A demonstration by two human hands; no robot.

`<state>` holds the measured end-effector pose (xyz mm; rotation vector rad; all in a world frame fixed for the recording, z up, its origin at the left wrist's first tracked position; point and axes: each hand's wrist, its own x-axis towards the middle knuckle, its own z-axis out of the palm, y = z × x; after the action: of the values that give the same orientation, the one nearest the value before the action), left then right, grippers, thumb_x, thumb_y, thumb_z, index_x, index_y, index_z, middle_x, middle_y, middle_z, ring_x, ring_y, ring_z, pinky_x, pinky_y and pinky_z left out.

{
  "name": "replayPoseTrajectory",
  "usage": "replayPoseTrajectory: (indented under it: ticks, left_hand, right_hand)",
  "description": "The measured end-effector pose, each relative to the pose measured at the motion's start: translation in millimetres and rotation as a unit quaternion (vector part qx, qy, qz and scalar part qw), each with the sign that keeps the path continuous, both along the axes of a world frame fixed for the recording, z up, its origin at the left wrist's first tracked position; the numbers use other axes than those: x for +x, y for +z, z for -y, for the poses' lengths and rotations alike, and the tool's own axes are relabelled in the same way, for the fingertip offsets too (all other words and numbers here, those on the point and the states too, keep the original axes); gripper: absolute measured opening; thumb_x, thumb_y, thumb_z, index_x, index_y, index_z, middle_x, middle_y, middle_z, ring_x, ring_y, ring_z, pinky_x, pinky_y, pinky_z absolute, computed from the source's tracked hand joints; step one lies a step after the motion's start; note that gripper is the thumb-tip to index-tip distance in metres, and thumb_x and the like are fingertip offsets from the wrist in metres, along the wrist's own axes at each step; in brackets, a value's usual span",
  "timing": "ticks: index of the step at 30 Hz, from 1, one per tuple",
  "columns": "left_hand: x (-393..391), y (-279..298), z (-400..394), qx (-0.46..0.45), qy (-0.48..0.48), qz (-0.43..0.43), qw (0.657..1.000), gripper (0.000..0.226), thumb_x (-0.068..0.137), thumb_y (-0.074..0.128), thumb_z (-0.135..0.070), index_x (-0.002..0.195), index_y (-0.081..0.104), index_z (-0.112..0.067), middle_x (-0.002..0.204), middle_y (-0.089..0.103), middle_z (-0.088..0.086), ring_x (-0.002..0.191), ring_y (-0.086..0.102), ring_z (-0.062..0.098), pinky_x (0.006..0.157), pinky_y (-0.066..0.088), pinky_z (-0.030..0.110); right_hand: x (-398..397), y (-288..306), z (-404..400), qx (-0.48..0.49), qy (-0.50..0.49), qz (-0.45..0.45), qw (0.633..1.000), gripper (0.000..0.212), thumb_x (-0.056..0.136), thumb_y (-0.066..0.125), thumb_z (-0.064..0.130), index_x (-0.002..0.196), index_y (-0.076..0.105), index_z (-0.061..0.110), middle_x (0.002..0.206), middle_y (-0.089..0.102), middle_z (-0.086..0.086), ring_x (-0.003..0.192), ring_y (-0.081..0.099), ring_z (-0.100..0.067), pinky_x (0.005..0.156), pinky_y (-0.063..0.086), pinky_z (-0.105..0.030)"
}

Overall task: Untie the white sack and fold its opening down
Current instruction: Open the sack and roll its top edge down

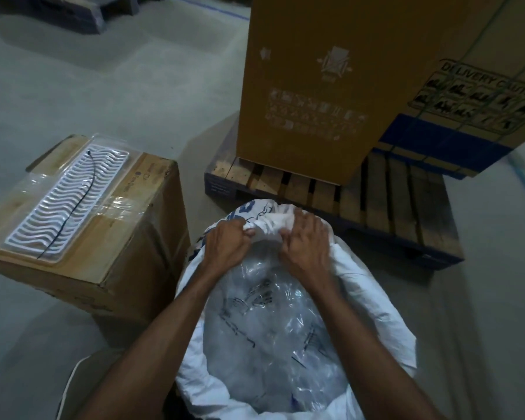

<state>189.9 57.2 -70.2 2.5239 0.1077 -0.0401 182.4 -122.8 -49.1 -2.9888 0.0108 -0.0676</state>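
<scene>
The white sack (pixel 373 301) stands on the floor right below me with its mouth open. Its rim is rolled outward along the right and near sides. Inside lies clear plastic packaging (pixel 273 322) with dark printing. My left hand (pixel 228 244) grips the sack's far rim, fingers curled round the white fabric. My right hand (pixel 308 247) grips the same far rim just to the right, thumb and fingers curled into the fabric. Blue lettering shows on the sack's outer far-left side.
A sealed cardboard box (pixel 128 262) stands left of the sack with a white ribbed tray in clear wrap (pixel 64 204) and a black cable tie on top. A wooden pallet (pixel 385 204) beyond the sack carries a tall cardboard carton (pixel 331 80). Grey concrete floor lies around.
</scene>
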Motion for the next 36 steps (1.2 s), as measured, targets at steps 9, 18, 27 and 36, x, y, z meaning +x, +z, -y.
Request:
replayPoseTrajectory:
  ticks: [9,18,27,36]
  left_hand:
    - [-6,29,33,0.179,-0.159,0.035,0.97,0.101,0.079,0.073,-0.042,0.159,0.016,-0.02,0.164,0.018,0.014,0.152,0.014,0.037,0.123,0.012,0.055]
    - [29,17,81,0.24,-0.198,-0.004,0.951,0.077,0.078,0.072,-0.044,0.146,0.043,-0.02,0.129,0.064,0.011,0.125,0.05,0.034,0.104,0.041,0.049]
    - [61,36,71,0.178,-0.177,-0.171,0.953,0.068,0.074,0.077,-0.035,0.136,0.058,-0.015,0.124,0.068,0.011,0.117,0.06,0.03,0.087,0.047,0.035]
    - [12,12,132,0.27,-0.331,0.086,0.9,0.08,0.073,0.076,-0.036,0.142,0.04,-0.016,0.14,0.05,0.009,0.128,0.046,0.028,0.113,0.035,0.046]
  right_hand:
    - [10,-3,27,0.098,-0.007,-0.077,0.992,0.053,0.105,0.031,0.058,0.118,0.055,0.012,0.116,0.069,-0.015,0.102,0.065,-0.034,0.082,0.046,-0.042]
    - [37,29,60,0.172,0.019,-0.245,0.954,0.047,0.103,0.032,0.063,0.096,0.064,0.029,0.108,0.064,-0.017,0.112,0.062,-0.035,0.088,0.04,-0.036]
    - [-47,3,76,-0.037,-0.115,-0.102,0.987,0.066,0.104,0.029,0.06,0.14,0.044,0.008,0.126,0.065,-0.011,0.111,0.064,-0.029,0.094,0.044,-0.045]
    - [2,35,116,0.345,-0.19,-0.266,0.88,0.071,0.105,0.027,0.062,0.145,0.053,0.009,0.145,0.055,-0.019,0.13,0.054,-0.035,0.108,0.04,-0.04]
